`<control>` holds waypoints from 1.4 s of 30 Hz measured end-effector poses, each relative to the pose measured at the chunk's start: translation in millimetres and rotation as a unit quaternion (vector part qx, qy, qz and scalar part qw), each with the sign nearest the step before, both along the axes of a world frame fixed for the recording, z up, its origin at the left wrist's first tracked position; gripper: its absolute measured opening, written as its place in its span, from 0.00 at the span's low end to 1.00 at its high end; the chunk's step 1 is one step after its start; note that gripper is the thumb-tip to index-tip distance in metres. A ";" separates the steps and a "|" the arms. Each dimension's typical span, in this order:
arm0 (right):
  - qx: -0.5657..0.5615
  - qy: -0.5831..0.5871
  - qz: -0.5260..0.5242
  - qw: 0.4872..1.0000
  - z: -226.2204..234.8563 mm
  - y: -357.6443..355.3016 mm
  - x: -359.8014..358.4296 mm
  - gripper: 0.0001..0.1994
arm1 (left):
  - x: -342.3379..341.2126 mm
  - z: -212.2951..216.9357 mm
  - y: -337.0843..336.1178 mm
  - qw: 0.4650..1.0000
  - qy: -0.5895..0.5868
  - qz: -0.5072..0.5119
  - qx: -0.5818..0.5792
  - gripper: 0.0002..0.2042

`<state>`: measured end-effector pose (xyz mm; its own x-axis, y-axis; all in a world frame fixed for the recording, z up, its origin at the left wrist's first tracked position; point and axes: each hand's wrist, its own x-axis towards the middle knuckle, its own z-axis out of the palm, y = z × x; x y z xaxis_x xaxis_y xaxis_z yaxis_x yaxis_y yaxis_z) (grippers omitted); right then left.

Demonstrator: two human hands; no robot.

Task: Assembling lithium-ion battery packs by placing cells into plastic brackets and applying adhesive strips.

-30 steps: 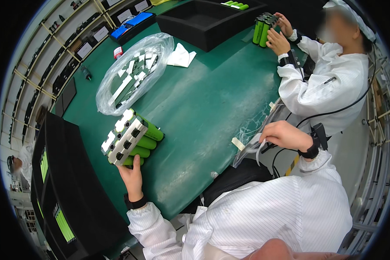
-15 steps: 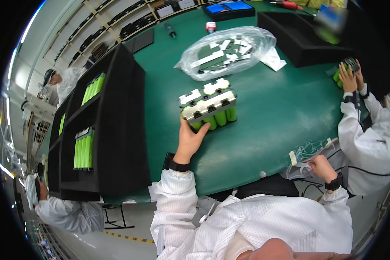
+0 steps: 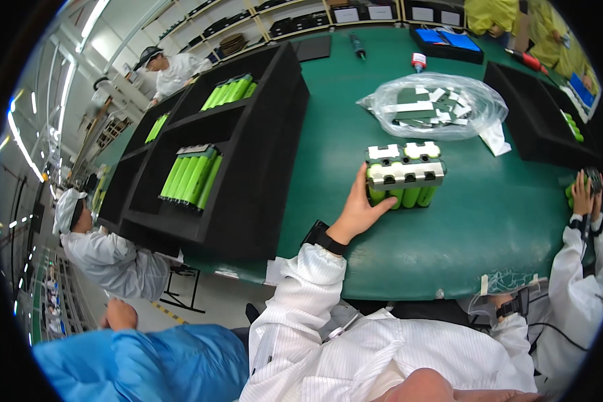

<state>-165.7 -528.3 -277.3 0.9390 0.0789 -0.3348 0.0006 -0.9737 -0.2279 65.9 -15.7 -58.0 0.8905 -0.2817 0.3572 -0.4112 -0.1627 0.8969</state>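
Observation:
A battery pack [image 3: 403, 175] of green cylindrical cells, capped by white holders and metal strips, lies on the green table [image 3: 355, 134]. My left hand [image 3: 362, 209] holds it at its near left corner, fingers wrapped against the cells. My right hand [image 3: 490, 303] is low at the table's front edge, beside a scrap of clear plastic [image 3: 512, 280]. It wears a dark wrist strap, and its fingers are hidden.
A black rack [image 3: 248, 174] holding green cells [image 3: 191, 177] stands to the left. A clear bag of flat parts [image 3: 435, 107] lies behind the pack, with a black tray [image 3: 536, 120] at right. A co-worker's hands [image 3: 583, 194] hold green cells far right. Other people stand at left.
The view has swung left, bringing the rack and more people into sight. My left hand stays on the battery pack. My right hand stays at the table edge.

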 end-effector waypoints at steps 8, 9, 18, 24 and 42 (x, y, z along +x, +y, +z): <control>0.128 -0.012 0.012 0.992 160.0 76.6 4.2 0.19 | -0.5 17.2 6.9 0.997 -0.003 -0.008 -0.080 0.50; 0.127 0.011 0.013 0.992 196.0 91.5 7.5 0.20 | -7.9 25.6 18.6 0.998 -0.001 0.013 -0.066 0.52; 0.214 -0.106 0.049 0.970 350.5 157.0 36.1 0.23 | -23.4 82.7 13.3 0.988 -0.120 0.077 0.054 0.54; 0.233 -0.333 0.186 0.894 374.2 247.3 143.2 0.38 | -26.7 117.8 13.2 0.949 -0.217 0.121 0.191 0.47; 0.266 -0.326 0.285 0.861 351.8 281.0 240.2 0.41 | 4.3 148.5 -4.3 0.905 -0.162 0.028 0.393 0.39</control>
<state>74.5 -247.3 74.5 0.6715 0.5683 0.4755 0.7408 -0.5310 -0.4113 70.2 -20.1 90.5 0.7956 -0.5199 0.3108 -0.6032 -0.7269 0.3282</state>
